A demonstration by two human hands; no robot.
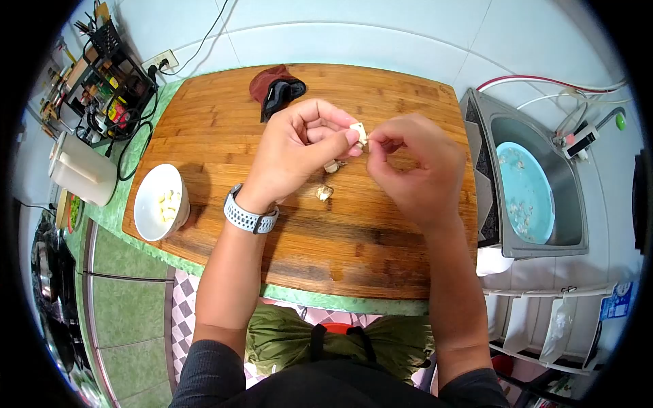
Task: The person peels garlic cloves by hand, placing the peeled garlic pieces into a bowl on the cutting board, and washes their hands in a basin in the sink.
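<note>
Above the middle of the wooden board (224,136), my left hand (303,139) pinches a pale garlic clove (358,129) between thumb and fingers. My right hand (418,160) meets it from the right, thumb and forefinger pressed together at the clove's lower end. What those right fingertips grip, perhaps a bit of skin, is too small to make out. Under the hands lie a piece of garlic (332,166), partly hidden, and a brownish garlic piece (324,192). A white bowl (145,204) with several peeled cloves stands at the board's left edge.
A dark red and black cloth item (272,88) lies at the back of the board. To the right is a metal sink (575,224) holding a light blue basin (544,197). A whitish pitcher (85,166) and a black rack (126,75) stand on the left.
</note>
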